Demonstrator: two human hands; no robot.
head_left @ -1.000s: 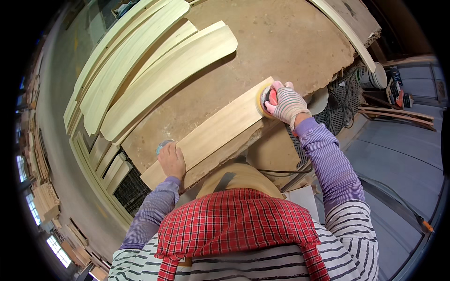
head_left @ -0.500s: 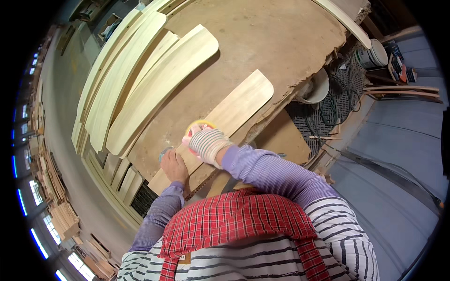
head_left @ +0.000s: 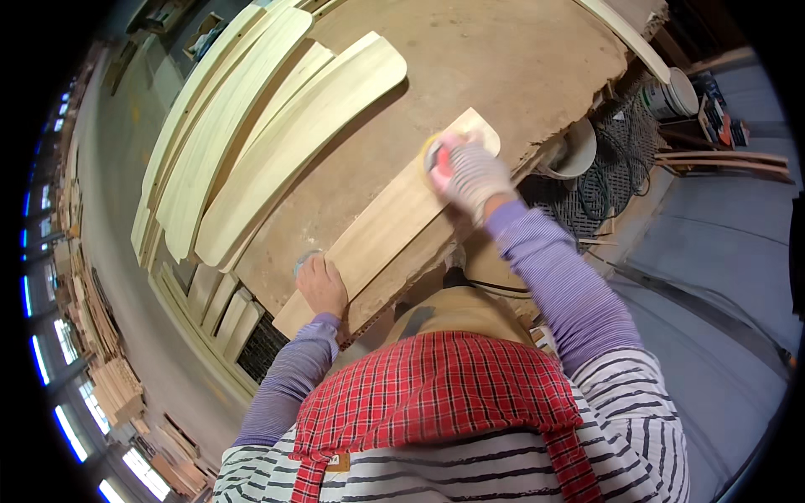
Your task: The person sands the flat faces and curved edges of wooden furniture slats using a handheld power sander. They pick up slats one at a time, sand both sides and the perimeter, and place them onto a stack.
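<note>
A long pale wooden board (head_left: 381,230) with a rounded far end lies slantwise along the near edge of the workbench. My left hand (head_left: 322,285), bare, grips it near its lower left end, fingers together over the far edge. A small bluish-clear round thing (head_left: 305,261) shows just beyond those fingers, partly hidden. Near the board's far right end is my right hand (head_left: 471,174), in a striped glove and blurred by motion. It is closed on a round yellow-rimmed pad (head_left: 428,159) with red on it, held against the board's face; most of the pad is covered.
Several curved pale boards (head_left: 310,138) lie overlapping on the left of the brown workbench (head_left: 495,59). Its right edge is ragged. Beyond that edge are a white bucket (head_left: 671,96), a pale bowl-like container (head_left: 577,151) and cables over dark matting. Another curved strip (head_left: 625,33) lies at the far right.
My right hand has slid with the round pad up and right along the board, from its middle to near its far end. My left hand stays near the lower left end.
</note>
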